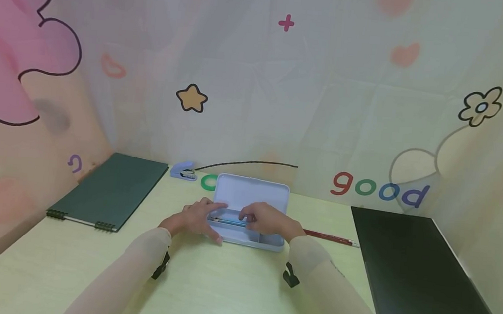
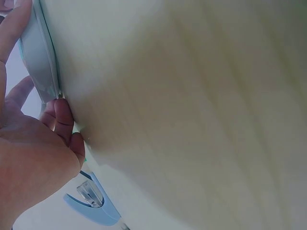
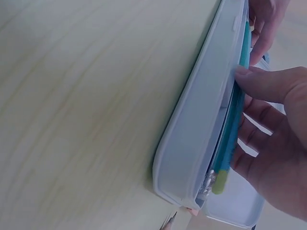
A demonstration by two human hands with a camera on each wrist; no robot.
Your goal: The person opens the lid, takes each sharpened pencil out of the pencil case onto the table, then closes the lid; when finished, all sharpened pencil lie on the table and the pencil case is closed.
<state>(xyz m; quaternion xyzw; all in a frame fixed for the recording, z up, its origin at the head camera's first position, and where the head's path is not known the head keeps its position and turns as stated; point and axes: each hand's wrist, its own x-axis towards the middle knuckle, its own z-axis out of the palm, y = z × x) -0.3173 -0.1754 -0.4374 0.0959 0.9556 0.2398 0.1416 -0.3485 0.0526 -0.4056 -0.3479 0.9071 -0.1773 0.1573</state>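
A light-blue pencil case (image 1: pixel 271 241) lies open at the middle of the table, its lid (image 1: pixel 252 192) tipped back. A teal pencil (image 1: pixel 228 221) lies lengthwise in its tray. My right hand (image 1: pixel 248 218) pinches this teal pencil (image 3: pixel 235 120), with the thumb on the near side and the fingers (image 3: pixel 252 139) behind it. My left hand (image 1: pixel 215 219) grips the case's left end, with the thumb on the table in front and the fingers over the rim. The left wrist view shows my left hand (image 2: pixel 57 120) against the case edge (image 2: pixel 41 62).
A red pencil (image 1: pixel 329 237) lies on the table just right of the case. A dark green spiral notebook (image 1: pixel 111 192) lies at the left, a black folder (image 1: pixel 416 271) at the right, and a small blue stapler (image 1: pixel 183 170) behind, by the backdrop.
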